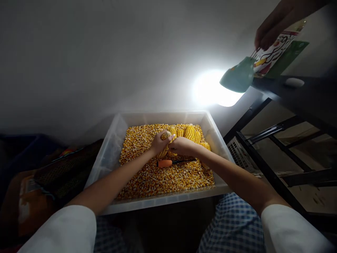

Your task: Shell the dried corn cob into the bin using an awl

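My left hand [158,143] is closed around an ear of corn [163,153], its pale end showing above the thumb. Against the same ear, my right hand [183,146] is curled, fingers bent inward and partly hidden. Both hands are over a translucent plastic tub [105,154] holding loose yellow corn kernels [168,181]. Just below the hands, a screwdriver [164,163] with an orange handle lies on the kernels, its dark shaft pointing right. Several whole ears of corn [190,133] rest behind and to the right of my right hand.
A lit green lamp [237,75] hangs over the tub's back right, with another person's hand [276,26] above it. A black metal frame [263,154] stands at right, a white basket [238,154] beside it. A dark mesh bag [68,172] lies left; a wall rises behind.
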`<state>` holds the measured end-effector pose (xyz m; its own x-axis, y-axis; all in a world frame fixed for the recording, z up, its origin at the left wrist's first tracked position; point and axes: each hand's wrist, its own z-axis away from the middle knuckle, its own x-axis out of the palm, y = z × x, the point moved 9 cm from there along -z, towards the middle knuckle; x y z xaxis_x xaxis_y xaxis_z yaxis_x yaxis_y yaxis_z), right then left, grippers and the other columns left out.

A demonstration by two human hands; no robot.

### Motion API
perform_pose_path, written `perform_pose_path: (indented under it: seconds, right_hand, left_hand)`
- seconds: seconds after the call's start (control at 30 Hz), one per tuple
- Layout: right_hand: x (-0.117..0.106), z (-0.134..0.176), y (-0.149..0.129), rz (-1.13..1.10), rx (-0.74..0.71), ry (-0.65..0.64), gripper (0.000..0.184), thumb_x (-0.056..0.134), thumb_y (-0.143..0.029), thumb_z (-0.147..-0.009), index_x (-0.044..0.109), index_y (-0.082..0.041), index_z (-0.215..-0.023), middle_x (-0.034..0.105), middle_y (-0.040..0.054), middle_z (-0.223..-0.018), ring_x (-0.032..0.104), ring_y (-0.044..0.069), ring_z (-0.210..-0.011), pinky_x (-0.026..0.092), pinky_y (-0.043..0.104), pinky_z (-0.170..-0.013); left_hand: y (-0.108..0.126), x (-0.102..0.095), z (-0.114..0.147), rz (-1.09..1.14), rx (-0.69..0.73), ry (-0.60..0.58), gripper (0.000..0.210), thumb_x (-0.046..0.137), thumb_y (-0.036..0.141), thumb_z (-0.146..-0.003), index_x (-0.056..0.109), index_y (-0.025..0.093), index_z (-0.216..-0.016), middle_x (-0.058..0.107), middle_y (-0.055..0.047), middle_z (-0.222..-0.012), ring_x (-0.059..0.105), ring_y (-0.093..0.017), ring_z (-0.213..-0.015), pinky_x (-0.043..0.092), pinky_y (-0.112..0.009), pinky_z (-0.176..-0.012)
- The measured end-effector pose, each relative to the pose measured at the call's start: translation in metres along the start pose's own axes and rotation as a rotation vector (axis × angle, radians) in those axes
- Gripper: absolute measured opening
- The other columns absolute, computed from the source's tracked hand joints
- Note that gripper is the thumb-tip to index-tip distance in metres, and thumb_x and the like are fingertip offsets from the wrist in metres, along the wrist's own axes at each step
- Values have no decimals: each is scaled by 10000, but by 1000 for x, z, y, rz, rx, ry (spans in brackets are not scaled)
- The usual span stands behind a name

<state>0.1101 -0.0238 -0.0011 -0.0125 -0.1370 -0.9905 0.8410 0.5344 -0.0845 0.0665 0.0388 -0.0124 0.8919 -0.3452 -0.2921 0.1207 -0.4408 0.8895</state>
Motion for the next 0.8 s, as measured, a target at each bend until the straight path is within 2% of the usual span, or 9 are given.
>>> perform_pose_path:
  seconds: [0.1,0.17,0.4,0.57,0.8]
  right_hand:
    - [1,-1,2,-52,-28,20,201,489,-220,-810,679,-154,-808,672,60,-816,522,131,-668,295,237,-587]
    - [3,-1,6,-60,-8,23,222,475,-242,-822,680,-157,-833,670,54,-788,509,128,-641,277,238,-570]
    - [-2,3,12,-19,64,61,290,411,-302,-865,666,-166,-872,665,54,-755,499,123,-589,229,249,-541]
    - [4,1,9,11,61,47,294,387,-304,-889,638,-155,-925,669,71,-812,545,130,-642,287,238,-579]
    - [16,-3,-8,125,142,6,244,341,-184,-898,571,-145,-972,669,102,-882,625,192,-767,414,268,-631]
  left_hand:
    - [3,5,1,-45,34,-75,196,611,264,-683,470,182,-574,430,45,-540,382,-104,-535,305,-223,-547]
    - [0,2,-1,-12,21,-49,213,598,288,-701,472,181,-567,438,42,-537,398,-104,-531,316,-223,-543]
    - [-36,-2,-8,232,-232,-6,299,579,436,-729,537,176,-587,536,9,-522,528,-144,-484,403,-259,-516]
    - [-40,-5,-9,282,-243,36,289,613,437,-700,554,172,-599,556,12,-508,536,-140,-480,418,-254,-528]
    - [-69,-12,-1,437,-473,175,302,603,457,-691,551,165,-634,521,19,-460,507,-135,-403,435,-264,-467]
